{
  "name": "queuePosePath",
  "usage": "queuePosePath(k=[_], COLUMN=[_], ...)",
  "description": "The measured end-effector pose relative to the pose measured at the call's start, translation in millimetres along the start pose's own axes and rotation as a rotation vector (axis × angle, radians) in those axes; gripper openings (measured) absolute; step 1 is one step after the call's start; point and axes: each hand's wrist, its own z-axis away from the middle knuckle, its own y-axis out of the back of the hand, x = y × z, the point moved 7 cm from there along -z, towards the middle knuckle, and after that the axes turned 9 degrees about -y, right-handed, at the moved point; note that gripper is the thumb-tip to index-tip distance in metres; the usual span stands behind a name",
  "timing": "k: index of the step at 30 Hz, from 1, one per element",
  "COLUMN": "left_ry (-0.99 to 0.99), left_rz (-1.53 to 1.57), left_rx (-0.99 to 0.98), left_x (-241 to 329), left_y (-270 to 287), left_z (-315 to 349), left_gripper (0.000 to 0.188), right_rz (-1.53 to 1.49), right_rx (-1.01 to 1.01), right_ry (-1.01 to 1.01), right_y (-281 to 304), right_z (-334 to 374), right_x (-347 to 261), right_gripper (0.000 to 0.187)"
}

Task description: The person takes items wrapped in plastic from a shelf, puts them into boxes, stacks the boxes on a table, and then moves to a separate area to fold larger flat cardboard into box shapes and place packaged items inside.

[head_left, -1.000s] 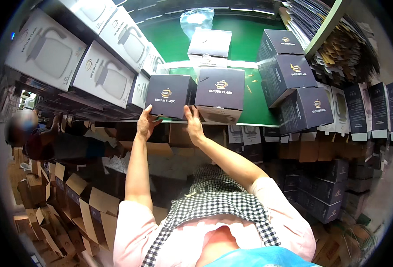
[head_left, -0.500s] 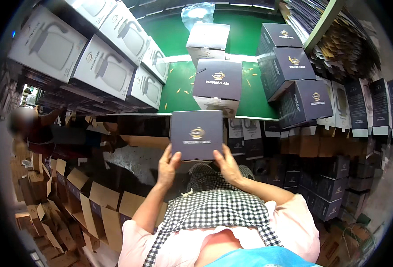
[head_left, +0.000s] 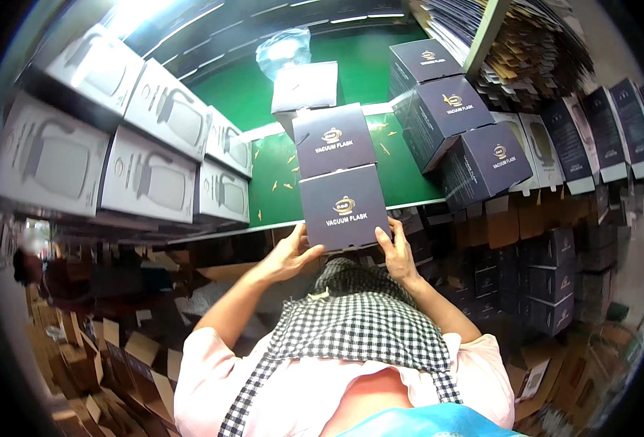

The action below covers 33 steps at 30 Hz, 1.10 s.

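Observation:
A dark blue carton [head_left: 342,204] with a gold pot emblem is between my two hands at the front edge of the green table [head_left: 272,171]. My left hand [head_left: 293,255] grips its lower left corner, thumb toward the front edge. On the opposite side, my right hand [head_left: 398,251] has its thumb on top and its fingers along the side. The carton's far edge meets a second dark carton [head_left: 335,140] lying on the table. Beyond that one stands a white-topped carton [head_left: 305,86].
White cartons with jug pictures [head_left: 151,175] are stacked at the left. Dark cartons [head_left: 449,105] line the table's right side, near piled flat cardboard [head_left: 526,58]. A clear plastic bag [head_left: 284,51] lies at the back. Open brown boxes [head_left: 136,357] stand low at the left, where a person is partly visible.
My hands have brought the held carton forward to the table edge, up against the second carton. The whole view has shifted and tilted.

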Motion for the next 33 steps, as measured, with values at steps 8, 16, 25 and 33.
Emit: queuePosePath(k=[8, 16, 25, 33], left_ry=[-0.727, 0.02, 0.181, 0.031], left_rz=[-1.193, -0.872, -0.422, -0.482], left_rx=[0.743, -0.297, -0.508, -0.623], left_x=[81, -28, 9, 64], left_y=[230, 304, 228, -11], left_z=[-276, -485, -413, -234], left_gripper=[0.049, 0.06, 0.058, 0.037], right_rz=[-0.376, -0.278, -0.861, -1.069], right_rx=[0.31, 0.298, 0.715, 0.919], right_ry=[-0.206, -0.369, 0.041, -0.037], right_y=[-3, -75, -37, 76], right_z=[22, 4, 22, 223], right_x=[26, 115, 93, 208], right_gripper=[0.073, 0.051, 0.073, 0.084])
